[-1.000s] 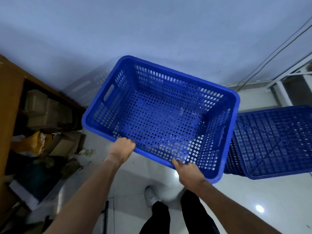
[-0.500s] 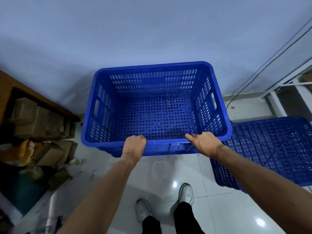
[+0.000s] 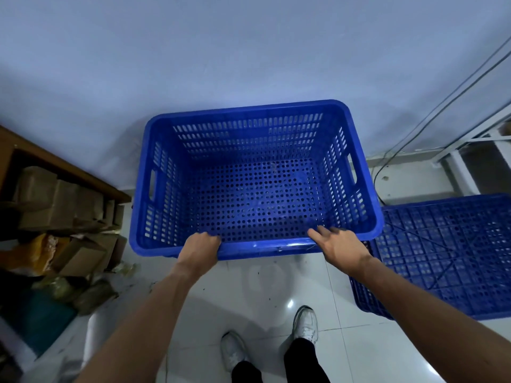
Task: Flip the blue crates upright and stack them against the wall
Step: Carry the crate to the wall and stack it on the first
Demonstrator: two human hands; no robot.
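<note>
Upright blue crate (image 3: 257,189) sits w/ its open top facing up, far long side close to the wall (image 3: 249,51); can't tell if it touches the wall or whether its base is fully down on the floor (image 3: 276,280). Crate is perforated all over, w/ a handle slot in each short end.

Left hand (image 3: 199,248) is closed around the crate's near rim, fingers curled over the edge, left of rim centre. Right hand (image 3: 338,244) lies on the same near rim toward the crate's right corner, fingers spread & loosely extended over the edge into the crate, not clenched; slightly blurred.

Second blue crate (image 3: 442,252) lies upside down just right of the upright crate, ribbed base facing up, its left edge tucked partly behind the upright crate's right corner & the right forearm.

Left of the upright crate: wooden shelf unit (image 3: 69,167) w/ cardboard boxes (image 3: 55,200) under it. Right of it, along the wall: cables (image 3: 442,106) & a white metal frame (image 3: 470,150). Near side of the crate: the person's white shoes (image 3: 305,326) & dark trousers on the glossy floor.
</note>
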